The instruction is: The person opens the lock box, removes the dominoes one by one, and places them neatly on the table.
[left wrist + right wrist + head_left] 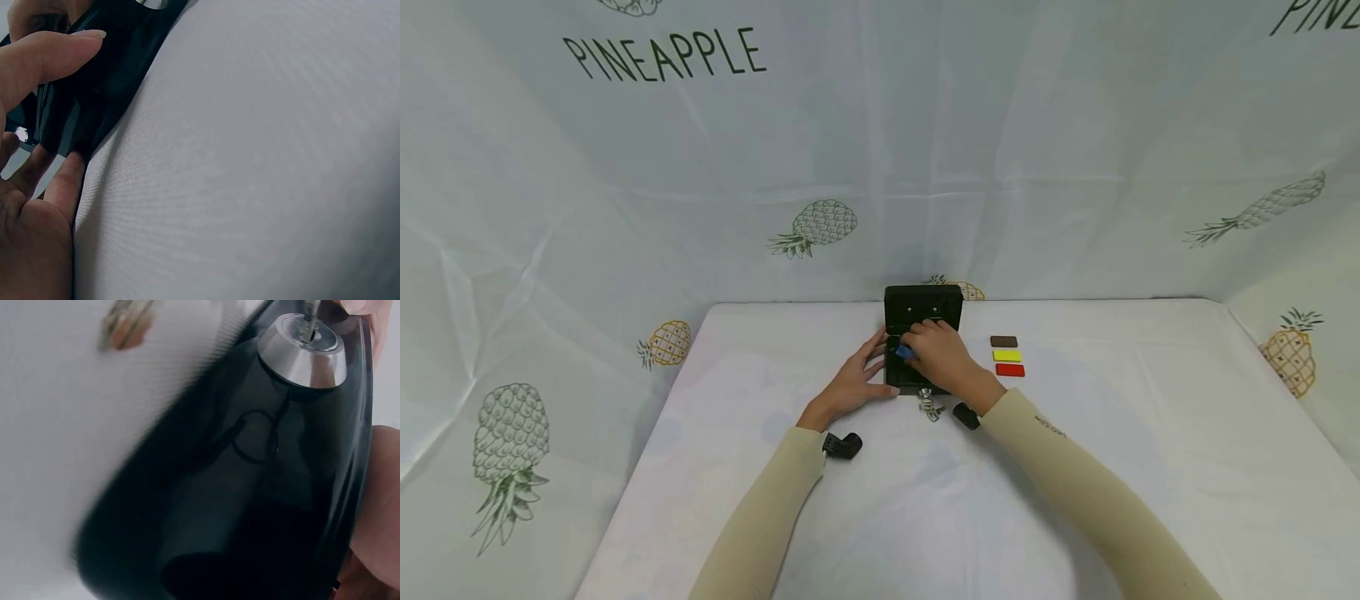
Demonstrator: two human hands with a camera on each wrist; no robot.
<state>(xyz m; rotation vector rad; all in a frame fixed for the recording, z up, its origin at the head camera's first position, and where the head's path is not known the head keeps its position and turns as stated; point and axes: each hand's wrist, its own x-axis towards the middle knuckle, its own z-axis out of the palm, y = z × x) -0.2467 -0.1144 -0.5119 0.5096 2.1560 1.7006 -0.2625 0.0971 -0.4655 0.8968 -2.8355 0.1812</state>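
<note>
A small black metal lockbox point(910, 377) stands with its lid point(922, 295) raised at the back. My left hand point(853, 383) rests against its left side, fingers extended along the wall and thumb point(56, 59) at the front corner. Over the box's interior, my right hand point(942, 354) pinches a small blue piece point(905, 352). Its underside and the box floor are largely hidden by the hand. On the front face, a key sits in the round silver lock point(302, 353), with more keys point(929, 407) hanging below it.
Right of the box, three small flat blocks lie in a column: brown point(1003, 342), yellow point(1007, 356) and red point(1010, 370). A white cloth covers the table point(880, 517). Behind it hangs a pale curtain point(1000, 150) printed with pineapples.
</note>
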